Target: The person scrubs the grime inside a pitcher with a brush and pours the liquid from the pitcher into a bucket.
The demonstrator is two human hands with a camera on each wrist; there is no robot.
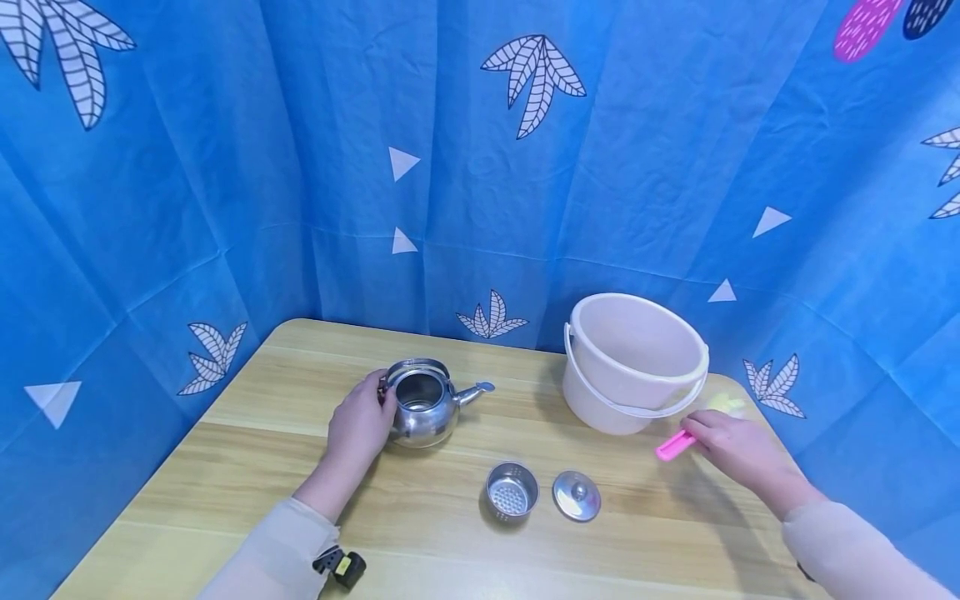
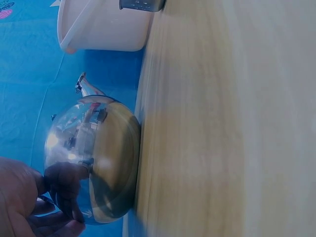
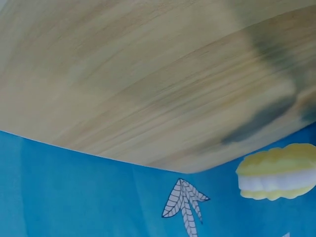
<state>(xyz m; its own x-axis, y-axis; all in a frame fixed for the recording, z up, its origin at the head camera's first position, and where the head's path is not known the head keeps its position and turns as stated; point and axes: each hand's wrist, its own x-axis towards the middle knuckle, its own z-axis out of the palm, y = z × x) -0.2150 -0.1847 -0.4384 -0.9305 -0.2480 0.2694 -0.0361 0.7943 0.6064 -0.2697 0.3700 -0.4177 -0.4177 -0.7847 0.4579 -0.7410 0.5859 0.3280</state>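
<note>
A shiny metal teapot (image 1: 423, 425) stands lidless on the table, its spout pointing right. My left hand (image 1: 362, 421) grips it at the handle side, thumb near the rim; in the left wrist view the fingers (image 2: 49, 224) curl beside the rounded body. In my right hand (image 1: 738, 450) is a sponge brush, held by its pink handle (image 1: 677, 445). Its yellow and white sponge head (image 3: 276, 173) shows in the right wrist view, raised off the table. Between the hands lie a perforated metal strainer basket (image 1: 512, 492) and a round metal lid (image 1: 577, 497) with a knob.
A whitish bucket (image 1: 600, 412) with its carrying handle hanging down the front stands at the back right, close to my right hand. The wooden table (image 1: 450, 550) has rounded back corners. Behind it hangs a blue patterned curtain (image 1: 495, 208).
</note>
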